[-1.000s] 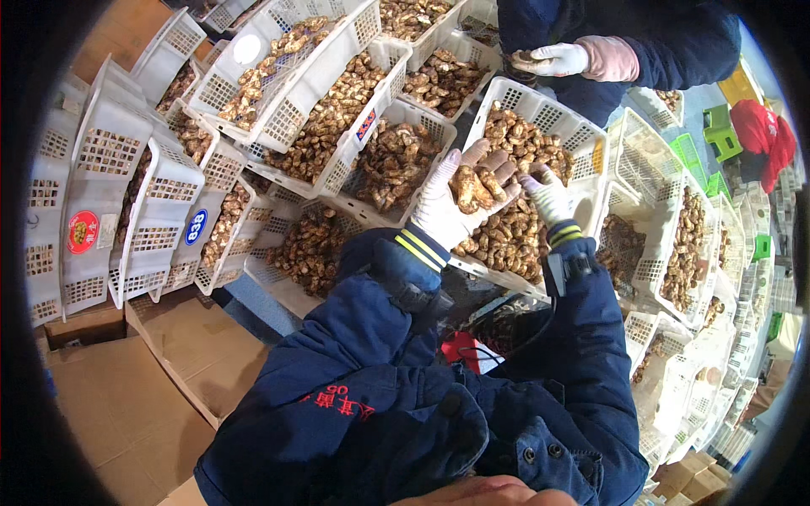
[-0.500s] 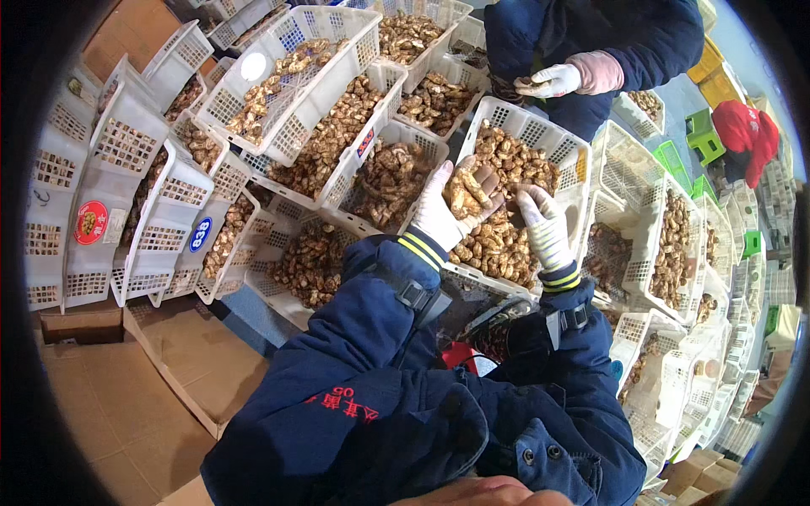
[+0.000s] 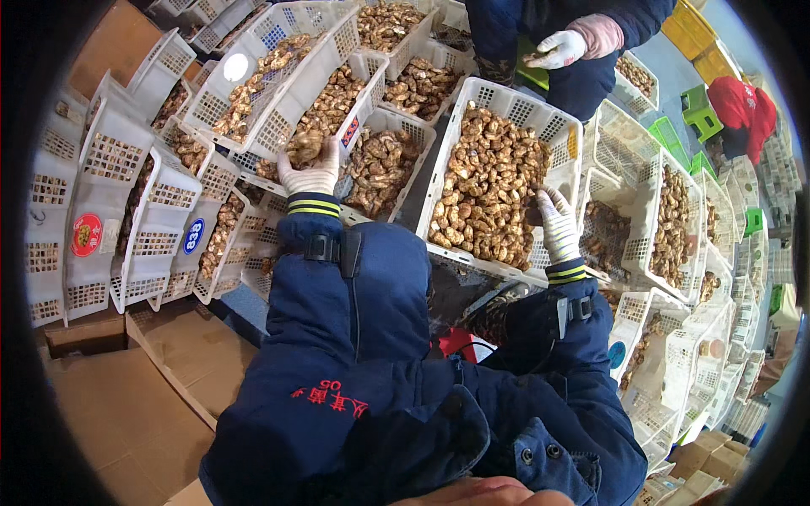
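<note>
Brown, knobbly mushrooms — latticed crate

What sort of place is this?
Probably a produce packing or storage area: many white plastic crates hold brown, mushroom-like pieces, and large cardboard boxes lie nearby.

this looks like a produce sorting or packing workroom. white plastic crates of brown, mushroom-like produce fill the middle and upper part of the frame; more crates line the right side, and others stand close together along the left. brown cardboard lies at lower left. at the top a co-worker wears a pale glove. yellow crates and a low green stool show at upper right.
</note>
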Tool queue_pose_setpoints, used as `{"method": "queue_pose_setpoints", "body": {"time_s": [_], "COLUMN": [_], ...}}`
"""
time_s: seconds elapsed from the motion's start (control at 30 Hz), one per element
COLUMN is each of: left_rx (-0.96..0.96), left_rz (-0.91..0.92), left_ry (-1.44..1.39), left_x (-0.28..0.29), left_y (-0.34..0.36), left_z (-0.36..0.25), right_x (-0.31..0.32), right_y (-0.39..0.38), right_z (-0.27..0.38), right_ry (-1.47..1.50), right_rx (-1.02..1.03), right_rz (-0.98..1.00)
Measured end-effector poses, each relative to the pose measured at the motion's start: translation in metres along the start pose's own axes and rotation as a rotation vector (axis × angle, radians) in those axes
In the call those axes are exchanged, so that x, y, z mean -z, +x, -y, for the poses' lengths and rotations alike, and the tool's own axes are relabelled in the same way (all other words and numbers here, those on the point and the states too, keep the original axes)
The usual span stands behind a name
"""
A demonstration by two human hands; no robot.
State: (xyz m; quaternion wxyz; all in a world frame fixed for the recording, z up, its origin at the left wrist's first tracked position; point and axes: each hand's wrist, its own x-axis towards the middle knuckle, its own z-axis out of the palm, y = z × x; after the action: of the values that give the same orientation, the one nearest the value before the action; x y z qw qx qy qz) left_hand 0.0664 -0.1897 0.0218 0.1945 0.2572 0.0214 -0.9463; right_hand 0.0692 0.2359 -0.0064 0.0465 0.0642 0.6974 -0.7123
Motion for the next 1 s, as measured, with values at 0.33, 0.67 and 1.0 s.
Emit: {"method": "queue_pose_setpoints", "body": {"time_s": [0.33,0.67,1.0], "left_rx": [0.189,0.131,0.184], "left_rz": [0.007,0.103,0.11], "left_ry": [0.186,0.597,0.675], "left_x": [0.022,0.051,0.048], "left_y": [-0.048,-0.037,-0.041], "left_z": [0.128,0.158,0.16], "right_x": [-0.004,-0.078,-0.083], "right_y": [0.015,0.06,0.08], "right_z": [-0.039,-0.085,-0.088], "right_ry": [-0.039,-1.009,-0.61], "right_rx": [-0.193,0.179,0.182], "right_rz": [0.085,0.108,0.31]}}
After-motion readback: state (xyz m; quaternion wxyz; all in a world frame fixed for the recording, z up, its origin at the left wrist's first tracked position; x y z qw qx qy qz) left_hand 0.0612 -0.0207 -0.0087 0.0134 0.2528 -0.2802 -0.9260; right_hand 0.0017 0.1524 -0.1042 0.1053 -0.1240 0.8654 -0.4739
